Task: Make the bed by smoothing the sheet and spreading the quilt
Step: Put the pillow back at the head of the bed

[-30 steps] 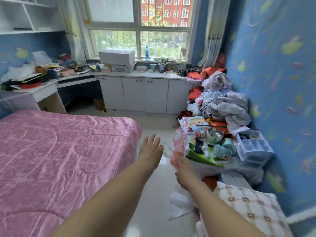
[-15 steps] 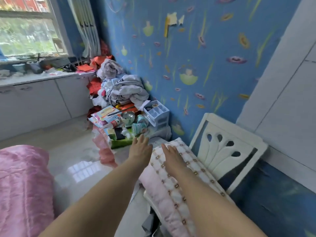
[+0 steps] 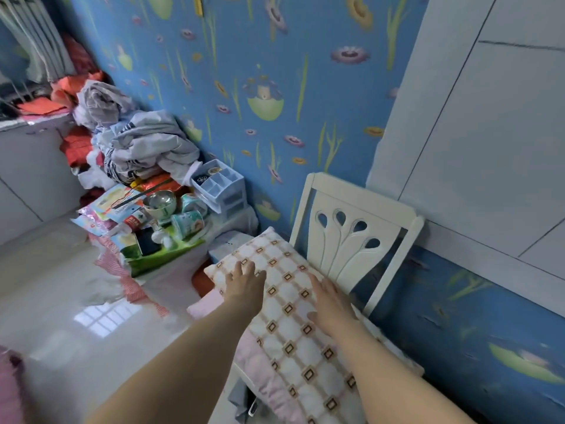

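A white pillow (image 3: 290,316) with a brown diamond pattern lies on a white chair (image 3: 351,228) against the blue wall. A pink padded cushion (image 3: 260,371) lies under it. My left hand (image 3: 244,281) rests with spread fingers on the pillow's far left corner. My right hand (image 3: 328,304) lies flat on the pillow's right side, next to the chair back. Only a sliver of the pink quilt (image 3: 9,390) on the bed shows at the bottom left edge.
Left of the chair a low stand (image 3: 171,264) carries cups, a bowl, packets and a plastic drawer organiser (image 3: 220,185). Behind it is a heap of clothes (image 3: 140,145). White cabinets (image 3: 24,172) line the far left. Glossy floor (image 3: 61,301) lies between bed and chair.
My view turned right, from the bed to the chair. Both hands went from mid-air over the floor down onto the patterned pillow.
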`<state>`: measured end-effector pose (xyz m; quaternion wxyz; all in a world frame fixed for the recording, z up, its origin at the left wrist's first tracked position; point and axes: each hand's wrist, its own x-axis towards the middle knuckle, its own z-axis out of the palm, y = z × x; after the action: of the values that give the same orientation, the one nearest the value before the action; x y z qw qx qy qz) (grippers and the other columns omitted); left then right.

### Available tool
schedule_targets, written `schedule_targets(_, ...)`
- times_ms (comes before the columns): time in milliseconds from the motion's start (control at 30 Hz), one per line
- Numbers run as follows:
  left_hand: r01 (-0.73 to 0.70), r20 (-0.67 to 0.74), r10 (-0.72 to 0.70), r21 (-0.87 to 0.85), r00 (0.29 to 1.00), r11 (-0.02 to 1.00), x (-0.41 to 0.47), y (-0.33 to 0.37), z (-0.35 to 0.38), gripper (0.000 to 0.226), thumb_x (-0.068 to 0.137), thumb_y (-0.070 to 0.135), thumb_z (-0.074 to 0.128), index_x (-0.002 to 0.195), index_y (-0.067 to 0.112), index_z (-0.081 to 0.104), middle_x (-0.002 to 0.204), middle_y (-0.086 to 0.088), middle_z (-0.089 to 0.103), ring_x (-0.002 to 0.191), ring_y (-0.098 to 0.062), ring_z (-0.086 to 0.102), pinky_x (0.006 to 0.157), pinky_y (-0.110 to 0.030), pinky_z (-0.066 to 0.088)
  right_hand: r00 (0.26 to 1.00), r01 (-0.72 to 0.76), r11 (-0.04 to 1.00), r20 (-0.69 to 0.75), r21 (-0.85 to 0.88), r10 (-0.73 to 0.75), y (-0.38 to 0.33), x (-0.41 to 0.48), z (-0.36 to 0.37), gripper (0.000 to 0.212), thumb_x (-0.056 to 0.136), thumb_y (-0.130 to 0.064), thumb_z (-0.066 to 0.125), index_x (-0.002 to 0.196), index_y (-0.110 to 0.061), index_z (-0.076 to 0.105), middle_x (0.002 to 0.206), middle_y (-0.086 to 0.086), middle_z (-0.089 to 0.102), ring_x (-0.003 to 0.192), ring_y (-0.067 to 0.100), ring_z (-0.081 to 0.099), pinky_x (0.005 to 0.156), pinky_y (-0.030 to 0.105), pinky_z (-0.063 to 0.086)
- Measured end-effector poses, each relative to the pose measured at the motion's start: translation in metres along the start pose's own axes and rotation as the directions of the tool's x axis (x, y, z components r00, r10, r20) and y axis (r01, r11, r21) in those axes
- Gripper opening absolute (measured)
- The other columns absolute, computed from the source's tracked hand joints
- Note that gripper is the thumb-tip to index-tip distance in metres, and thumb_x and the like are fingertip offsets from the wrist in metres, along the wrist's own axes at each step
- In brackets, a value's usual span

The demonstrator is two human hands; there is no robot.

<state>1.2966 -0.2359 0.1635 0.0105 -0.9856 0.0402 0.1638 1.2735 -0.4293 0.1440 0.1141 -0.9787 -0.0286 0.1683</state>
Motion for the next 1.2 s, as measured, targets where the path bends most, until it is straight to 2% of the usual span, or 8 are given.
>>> schedule_targets(333, 0.227, 0.262, -0.137, -0.353, 0.955, 0.908, 0.074, 0.049, 0.101, 0.062, 0.101, 0.039, 0.037, 0.151, 0.039, 0.001, 0.16, -0.001, -0.011, 0.144, -0.045, -0.006, 0.107, -0.062, 0.028, 0.996, -0.066, 0.997, 0.07, 0.041, 0.063, 0.049, 0.09, 0.047, 0.087, 0.088, -0.049, 0.056, 0.152, -0.029, 0.0, 0.157, 0.006, 0.012, 0.143, 0.031, 0.015, 0.114, 0.049, 0.025)
schedule_targets(633, 0.542, 0.407, -0.361, -0.584, 0.839, 0.604, 0.113, 0.055, 0.172, 0.097, 0.09, 0.058, 0.049, 0.145, 0.035, -0.027, 0.154, -0.019, -0.027, 0.132, -0.044, 0.038, 0.101, -0.046, 0.044, 0.951, -0.219, 0.976, 0.226, 0.016, 0.21, 0.077, 0.145, 0.108, 0.126, 0.064, -0.082, 0.057, 0.149, -0.029, -0.019, 0.159, 0.012, -0.004, 0.146, 0.033, 0.002, 0.116, 0.053, 0.012)
schedule_targets(800, 0.655, 0.539, -0.382, -0.682, 0.751, 0.326, 0.123, 0.045, 0.187, 0.13, 0.069, 0.058, 0.074, 0.137, 0.045, -0.036, 0.155, -0.02, -0.007, 0.128, -0.046, 0.04, 0.082, -0.044, 0.056, 0.914, -0.298, 0.953, 0.302, 0.051, 0.27, 0.085, 0.152, 0.139, 0.133, 0.061, -0.084, 0.056, 0.146, -0.025, -0.028, 0.159, 0.016, -0.002, 0.145, 0.035, 0.006, 0.113, 0.059, 0.008)
schedule_targets(900, 0.659, 0.581, -0.32, -0.703, 0.749, 0.267, 0.129, 0.035, 0.193, 0.141, 0.064, 0.045, 0.08, 0.13, 0.041, -0.045, 0.137, -0.022, 0.036, 0.095, -0.034, 0.062, 0.068, -0.04, 0.06, 0.936, -0.305, 0.944, 0.221, 0.124, 0.274, 0.078, 0.142, 0.154, 0.097, 0.08, -0.063, 0.059, 0.152, -0.022, 0.007, 0.157, 0.011, 0.017, 0.141, 0.032, 0.024, 0.111, 0.051, 0.028)
schedule_targets(967, 0.689, 0.619, -0.309, -0.682, 0.722, 0.245, 0.129, 0.029, 0.205, 0.134, 0.069, 0.036, 0.075, 0.138, 0.03, -0.039, 0.134, -0.02, 0.043, 0.096, -0.032, 0.063, 0.075, -0.039, 0.059, 0.96, -0.264, 0.958, 0.124, 0.114, 0.25, 0.071, 0.133, 0.159, 0.049, 0.093, -0.042, 0.052, 0.136, -0.02, 0.043, 0.133, 0.009, 0.053, 0.119, 0.027, 0.051, 0.096, 0.04, 0.047)
schedule_targets(1033, 0.669, 0.577, -0.35, -0.694, 0.738, 0.266, 0.128, 0.023, 0.216, 0.103, 0.074, 0.024, 0.069, 0.152, 0.01, 0.003, 0.128, -0.019, 0.053, 0.102, -0.031, 0.063, 0.082, -0.039, 0.058, 0.974, -0.224, 0.972, 0.033, 0.069, 0.222, 0.065, 0.126, 0.151, 0.023, 0.097, -0.026, 0.046, 0.117, -0.022, 0.057, 0.114, 0.003, 0.062, 0.101, 0.02, 0.058, 0.084, 0.032, 0.051)
schedule_targets(1100, 0.63, 0.52, -0.363, -0.69, 0.774, 0.356, 0.128, 0.016, 0.214, 0.057, 0.077, 0.018, 0.064, 0.131, 0.005, 0.05, 0.109, -0.009, 0.064, 0.094, -0.023, 0.065, 0.081, -0.036, 0.058, 0.982, -0.176, 0.984, -0.068, 0.037, 0.178, 0.057, 0.123, 0.132, 0.021, 0.098, -0.018, 0.042, 0.109, -0.022, 0.06, 0.111, 0.001, 0.063, 0.099, 0.017, 0.059, 0.082, 0.027, 0.05)
schedule_targets(1200, 0.569, 0.476, -0.317, -0.622, 0.82, 0.538, 0.112, 0.01, 0.189, 0.039, 0.087, 0.019, 0.054, 0.125, 0.014, 0.048, 0.109, 0.0, 0.059, 0.093, -0.017, 0.058, 0.071, -0.024, 0.051, 0.98, -0.082, 0.994, -0.174, 0.066, 0.093, 0.041, 0.115, 0.108, 0.022, 0.096, -0.013, 0.04, 0.102, -0.02, 0.06, 0.103, -0.001, 0.065, 0.095, 0.017, 0.06, 0.074, 0.025, 0.045)
